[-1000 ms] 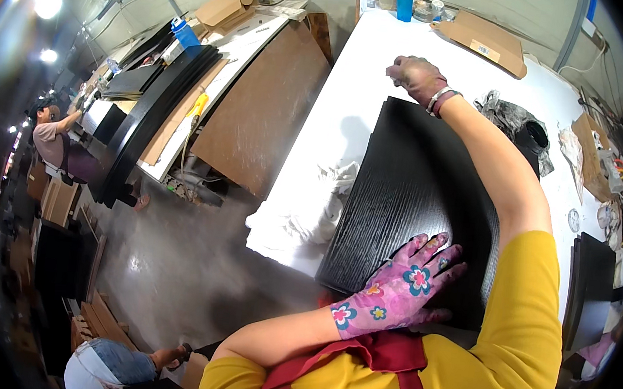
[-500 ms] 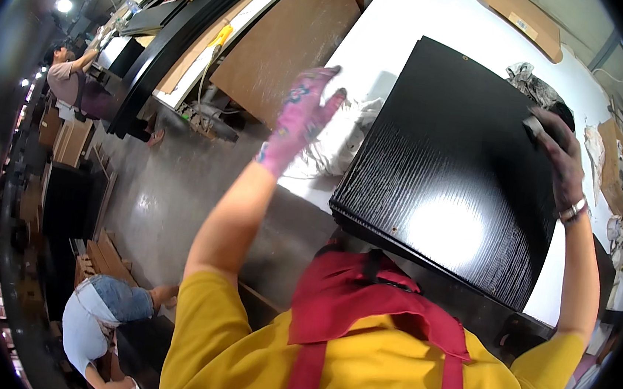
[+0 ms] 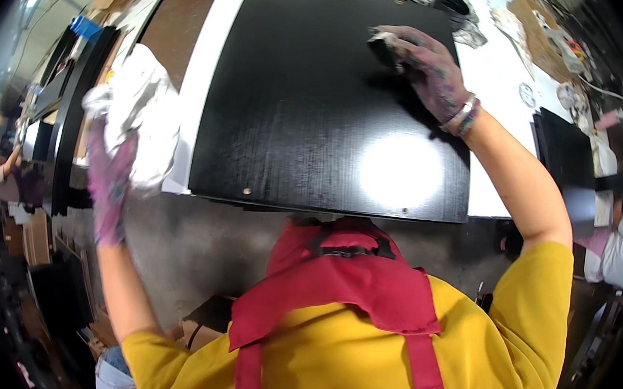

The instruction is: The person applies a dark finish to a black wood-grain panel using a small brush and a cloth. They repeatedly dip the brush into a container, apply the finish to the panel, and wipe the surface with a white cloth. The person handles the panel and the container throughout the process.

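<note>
My left hand (image 3: 110, 184), in a stained pink-purple glove, grips a crumpled white cloth (image 3: 156, 118) off the table's left edge; its fingertips are partly hidden in the folds. A large black wood-grain panel (image 3: 296, 112) lies flat in front of me, with small holes near its edges. Above its upper right area, my right hand (image 3: 433, 75), gloved likewise, pinches a small wadded rag (image 3: 384, 47) with grey and dark stains. Whether the rag touches the panel is hard to tell.
The panel lies on a white table (image 3: 494, 184). Dark-stained rags (image 3: 457, 11) lie beyond its far right corner. Another black panel (image 3: 563, 153) and an open cardboard box (image 3: 536, 36) are at the right. At far left a co-worker (image 3: 9, 183) stands beside stacked dark boards (image 3: 79, 100).
My left hand has taken up the white cloth and moved left with it. My right hand, still holding the small rag, has moved inward over the panel. The view has turned.
</note>
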Demonstrator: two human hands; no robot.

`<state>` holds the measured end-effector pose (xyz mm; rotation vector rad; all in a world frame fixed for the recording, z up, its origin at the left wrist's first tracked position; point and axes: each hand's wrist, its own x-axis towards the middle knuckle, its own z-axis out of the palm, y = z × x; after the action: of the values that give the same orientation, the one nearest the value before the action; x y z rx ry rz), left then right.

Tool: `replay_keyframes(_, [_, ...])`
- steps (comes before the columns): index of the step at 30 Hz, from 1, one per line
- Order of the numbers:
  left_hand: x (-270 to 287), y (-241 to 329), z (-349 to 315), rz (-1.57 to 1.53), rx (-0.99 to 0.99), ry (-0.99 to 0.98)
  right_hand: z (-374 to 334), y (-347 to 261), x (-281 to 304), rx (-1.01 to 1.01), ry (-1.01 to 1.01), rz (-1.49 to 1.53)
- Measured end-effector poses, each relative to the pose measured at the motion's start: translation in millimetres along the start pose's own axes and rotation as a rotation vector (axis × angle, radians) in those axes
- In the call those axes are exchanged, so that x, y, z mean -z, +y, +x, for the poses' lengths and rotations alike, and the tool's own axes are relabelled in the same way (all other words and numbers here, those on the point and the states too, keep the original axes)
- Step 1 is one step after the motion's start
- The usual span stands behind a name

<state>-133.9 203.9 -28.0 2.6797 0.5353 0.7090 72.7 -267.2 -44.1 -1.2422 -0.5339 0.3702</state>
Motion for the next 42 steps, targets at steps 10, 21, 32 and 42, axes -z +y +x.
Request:
replay_keyframes(10, [-79.1, 273.3, -114.3, -0.065, -1.196, -0.438, 6.5, 4.0, 7.3, -0.027, -0.083, 0.028])
replay_keyframes(21, [-31.9, 214.5, -88.3, 0.290, -1.240, -0.484, -2.4, -1.8, 3.8, -0.080, -0.079, -0.104])
replay_keyframes(32, [4.2, 72.1, -60.8, 0.509, -0.577, -0.593, -52.1, -25.5, -93.0, -0.101, 0.153, -0.031])
replay_keyframes(42, [8.8, 3.4, -17.4, 0.203, -0.512, -0.254, -90.0, -5.6, -153.8, -0.204, 0.270, -0.044])
